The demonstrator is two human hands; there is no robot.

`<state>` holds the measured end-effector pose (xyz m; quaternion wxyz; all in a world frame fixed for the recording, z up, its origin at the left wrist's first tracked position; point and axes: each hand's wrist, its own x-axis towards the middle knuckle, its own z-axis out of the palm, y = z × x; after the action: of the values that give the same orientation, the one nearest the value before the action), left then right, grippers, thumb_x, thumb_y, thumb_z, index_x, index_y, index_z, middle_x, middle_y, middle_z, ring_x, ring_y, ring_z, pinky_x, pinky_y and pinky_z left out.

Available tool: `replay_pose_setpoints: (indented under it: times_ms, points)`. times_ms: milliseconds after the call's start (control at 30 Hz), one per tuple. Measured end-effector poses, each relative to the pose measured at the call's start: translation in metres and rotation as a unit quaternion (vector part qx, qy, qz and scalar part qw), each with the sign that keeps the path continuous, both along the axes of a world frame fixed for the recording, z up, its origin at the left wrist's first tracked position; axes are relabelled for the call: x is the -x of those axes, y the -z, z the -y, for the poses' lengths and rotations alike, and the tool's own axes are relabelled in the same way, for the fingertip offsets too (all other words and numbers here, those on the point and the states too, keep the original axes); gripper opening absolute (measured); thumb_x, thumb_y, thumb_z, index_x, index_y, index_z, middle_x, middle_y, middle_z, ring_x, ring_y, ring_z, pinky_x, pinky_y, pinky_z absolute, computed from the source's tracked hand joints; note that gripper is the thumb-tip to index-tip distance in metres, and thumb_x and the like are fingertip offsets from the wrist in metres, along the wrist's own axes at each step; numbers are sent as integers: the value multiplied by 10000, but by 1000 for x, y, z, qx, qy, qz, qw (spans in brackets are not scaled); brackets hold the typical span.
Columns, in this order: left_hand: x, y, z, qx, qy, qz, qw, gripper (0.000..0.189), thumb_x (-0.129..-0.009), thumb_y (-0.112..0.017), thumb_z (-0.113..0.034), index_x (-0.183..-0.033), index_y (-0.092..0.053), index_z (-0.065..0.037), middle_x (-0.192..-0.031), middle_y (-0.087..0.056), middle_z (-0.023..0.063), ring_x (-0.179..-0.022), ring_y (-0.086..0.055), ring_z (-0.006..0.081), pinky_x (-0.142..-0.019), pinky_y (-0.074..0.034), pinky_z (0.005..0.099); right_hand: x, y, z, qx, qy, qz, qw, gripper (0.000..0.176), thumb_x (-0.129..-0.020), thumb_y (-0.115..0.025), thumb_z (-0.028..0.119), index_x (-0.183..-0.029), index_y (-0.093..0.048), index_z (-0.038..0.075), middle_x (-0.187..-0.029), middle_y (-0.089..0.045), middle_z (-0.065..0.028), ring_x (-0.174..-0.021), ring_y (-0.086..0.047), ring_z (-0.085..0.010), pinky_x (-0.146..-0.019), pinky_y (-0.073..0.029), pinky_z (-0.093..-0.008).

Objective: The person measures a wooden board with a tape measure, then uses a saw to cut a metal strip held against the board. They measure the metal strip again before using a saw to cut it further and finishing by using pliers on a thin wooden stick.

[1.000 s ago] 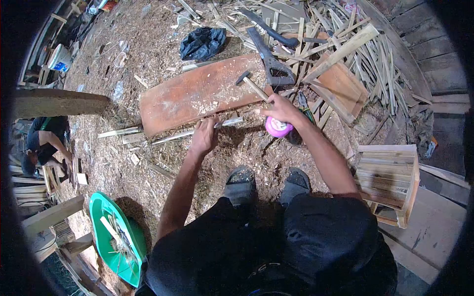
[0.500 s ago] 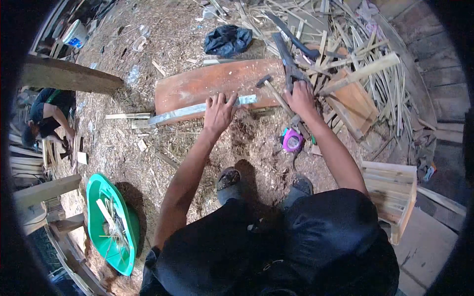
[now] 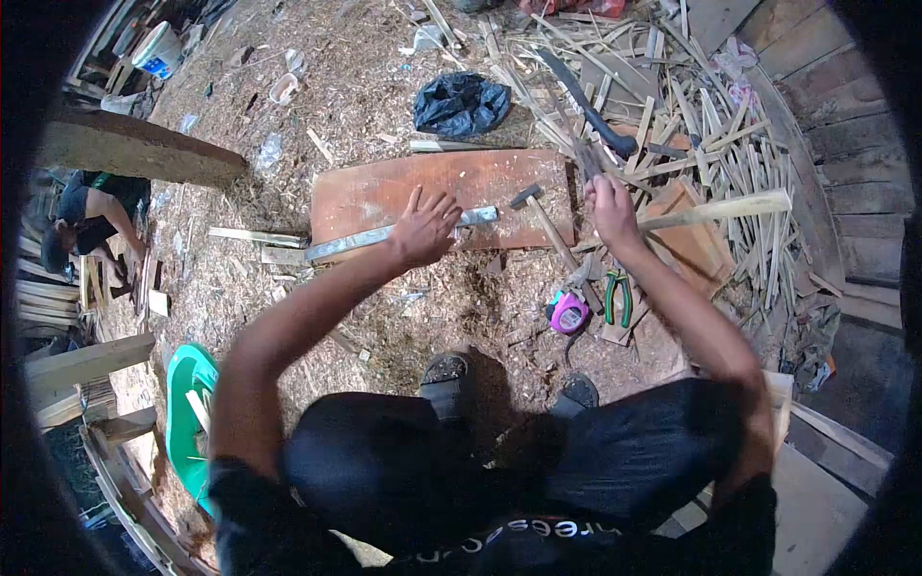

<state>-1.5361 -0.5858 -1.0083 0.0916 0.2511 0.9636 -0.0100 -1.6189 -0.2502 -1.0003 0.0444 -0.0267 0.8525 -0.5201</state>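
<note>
A flat reddish-brown wooden board (image 3: 384,194) lies on the ground in front of me, with a narrow pale metallic strip (image 3: 351,244) along its near edge. My left hand (image 3: 423,228) rests over that strip with its fingers stretched out. To the right, my right hand (image 3: 607,206) is closed around a dark flat tool (image 3: 584,154) that points away from me; its grip end is hidden in my fingers. Between my hands a hammer (image 3: 547,223) lies partly on the board. A pink tape measure (image 3: 569,313) and green-handled pliers (image 3: 618,300) lie nearer to me.
Split wood strips (image 3: 759,206) pile up at the right, with a dark long-handled blade (image 3: 586,101) among them. A black plastic bag (image 3: 461,104) lies beyond the board. At the left are a wooden beam (image 3: 144,149), a green basin (image 3: 182,422) and another person (image 3: 96,216).
My right hand has closed on the dark tool and lifted it slightly. My left hand has turned and lies flatter over the strip. The pliers now show fully as the view has shifted.
</note>
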Motion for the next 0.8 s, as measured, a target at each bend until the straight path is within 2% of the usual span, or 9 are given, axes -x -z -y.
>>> replay_pose_setpoints:
  times_ms: [67, 167, 233, 300, 367, 433, 500, 633, 800]
  points:
    - [7, -41, -1, 9, 39, 104, 994, 549, -888, -594, -348, -1330, -453, -56, -1299, -485, 126, -1298, -409, 295, -1107, -263, 584, -16, -49, 7, 145, -16, 113, 983, 360, -951, -395, 332, -811, -542, 34, -633, -482, -14, -579, -452, -119, -575, -413, -293]
    - [18, -36, -14, -33, -23, 130, 991, 464, -919, -572, -310, -1300, -477, -63, -1290, -507, 139, -1279, -440, 310, -1088, -288, 552, -31, -77, 14, 268, -24, 234, 934, 372, -950, -392, 355, -790, -548, 58, -631, -491, 0, -563, -439, -102, -554, -392, -266]
    - [14, 11, -30, -106, -86, 62, 989, 451, -888, -608, -258, -1278, -478, -71, -1269, -511, 113, -1249, -456, 289, -1052, -329, 530, -49, -76, 44, 210, 11, 187, 960, 331, -1002, -433, 316, -779, -528, 91, -644, -485, 24, -553, -431, -84, -527, -363, -252]
    - [12, 58, -40, -186, -128, -33, 974, 439, -880, -618, -234, -1267, -484, -76, -1275, -517, 105, -1236, -467, 293, -1048, -326, 520, -68, -33, 70, 167, 26, 129, 977, 336, -1004, -471, 318, -761, -523, 91, -640, -478, 30, -543, -416, -75, -512, -344, -240]
    - [-1, 79, -52, -276, -187, -70, 940, 415, -844, -643, -209, -1225, -543, -81, -1256, -543, 108, -1198, -485, 317, -1052, -314, 505, -95, 9, 92, 233, 59, 18, 970, 338, -998, -512, 293, -723, -508, 96, -628, -460, 41, -535, -392, -63, -496, -313, -235]
    - [-4, 97, -53, -321, -193, -149, 915, 393, -823, -650, -182, -1196, -576, -84, -1236, -559, 110, -1181, -489, 325, -1048, -318, 494, -124, 33, 100, 206, 113, 71, 970, 380, -964, -547, 345, -805, -603, 4, -601, -517, -28, -555, -508, -140, -528, -390, -337]
    - [5, 97, -52, -331, -199, -157, 909, 354, -802, -651, -154, -1147, -615, -83, -1190, -588, 122, -1143, -503, 336, -1008, -348, 473, -149, 57, 109, 164, 143, 59, 974, 392, -955, -544, 343, -817, -603, -18, -611, -540, -133, -562, -526, -266, -567, -401, -398]
    - [15, 92, -34, -337, -187, -128, 914, 343, -786, -675, -180, -1114, -634, -87, -1170, -601, 114, -1091, -523, 341, -941, -383, 460, -187, 105, 114, 56, 167, 59, 983, 403, -951, -543, 354, -797, -603, -13, -653, -568, -166, -612, -540, -312, -609, -402, -431]
    - [16, 84, -36, -326, -179, -147, 916, 324, -785, -679, -180, -1105, -656, -137, -1152, -614, 72, -1065, -531, 319, -898, -388, 435, -198, 80, 120, 65, 155, 92, 981, 414, -940, -558, 368, -745, -583, 4, -682, -586, -189, -662, -568, -353, -627, -402, -446]
